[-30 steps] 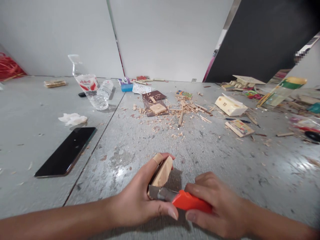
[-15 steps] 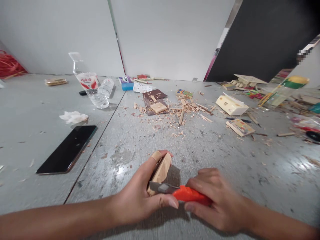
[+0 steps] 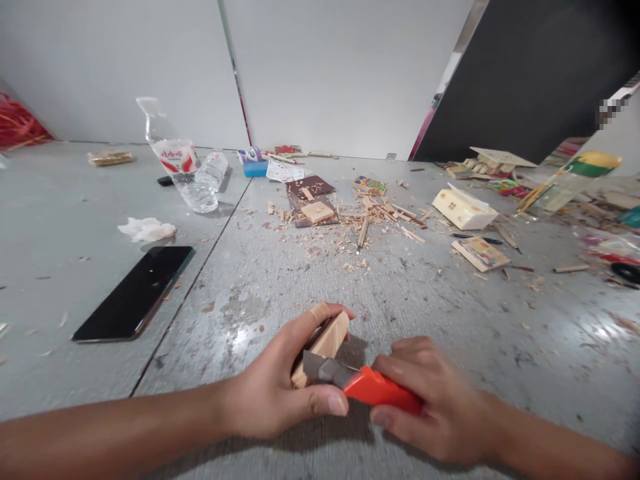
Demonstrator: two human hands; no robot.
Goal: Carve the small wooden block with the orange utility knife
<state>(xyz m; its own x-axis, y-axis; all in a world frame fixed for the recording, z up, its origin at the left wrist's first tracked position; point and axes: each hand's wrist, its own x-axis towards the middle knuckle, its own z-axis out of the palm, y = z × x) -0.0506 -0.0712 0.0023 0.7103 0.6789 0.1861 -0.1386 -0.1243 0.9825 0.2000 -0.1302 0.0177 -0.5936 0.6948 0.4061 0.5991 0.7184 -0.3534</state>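
My left hand (image 3: 280, 380) grips a pale wooden block (image 3: 327, 340), with fingers behind it and the thumb in front. A tan band or plaster wraps one finger of that hand. Closed around the orange handle of a utility knife (image 3: 383, 390) is my right hand (image 3: 433, 400). The knife's grey blade points left and lies against the near end of the block, just above my left thumb. The block's underside and some of my left fingers are hidden.
A black phone (image 3: 135, 293) lies at left, behind it crumpled tissue (image 3: 147, 229) and a water bottle (image 3: 185, 177). Wood shavings (image 3: 345, 233) and a carving tool (image 3: 363, 232) are scattered ahead. At right sit a cream box (image 3: 463, 208) and a small printed block (image 3: 481, 253).
The block has turned slightly in my left hand, its far end shifting right. The blade's angle has changed, its tip now higher. My left thumb has drawn back a little to the left.
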